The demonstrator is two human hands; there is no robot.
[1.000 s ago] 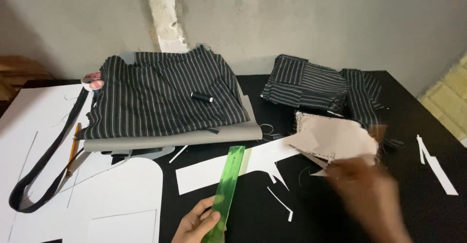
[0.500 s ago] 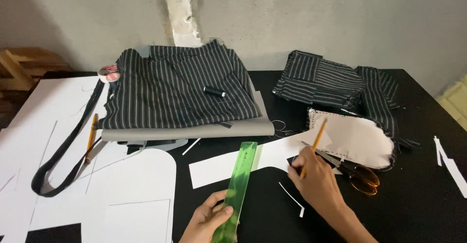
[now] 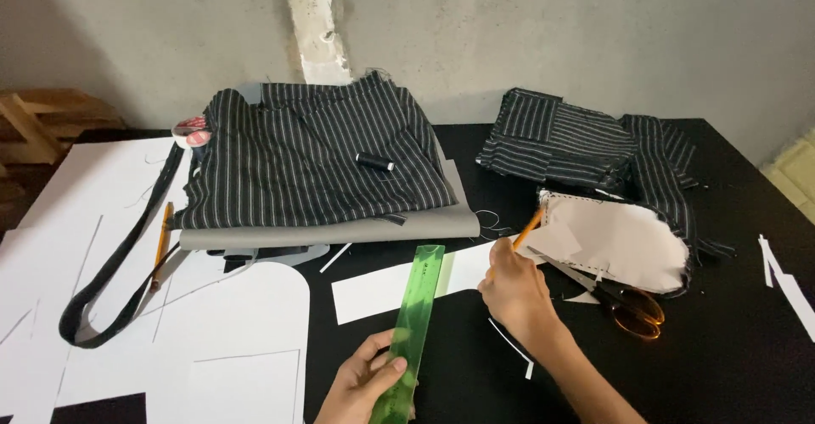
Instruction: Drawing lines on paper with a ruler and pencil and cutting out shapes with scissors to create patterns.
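Note:
My left hand (image 3: 365, 381) grips the near end of a translucent green ruler (image 3: 416, 314) that lies slanted over a white paper strip (image 3: 399, 284) on the black table. My right hand (image 3: 514, 284) holds an orange pencil (image 3: 528, 229), its far end pointing up and to the right, beside the strip's right end. Just right of that hand lie amber-handled scissors (image 3: 632, 309) and a pale fabric piece (image 3: 615, 241).
A folded black striped cloth (image 3: 306, 157) with a black thread spool (image 3: 373, 162) rests on grey board. More striped pieces (image 3: 577, 140) lie at the back right. Large white pattern sheets (image 3: 127, 305), a black strap (image 3: 110, 263), a second pencil (image 3: 161, 241) and a tape roll (image 3: 191, 131) are at the left.
My right hand moved left from the pale fabric piece, now holding the pencil at the paper strip. The scissors now lie on the table. The ruler stays in my left hand.

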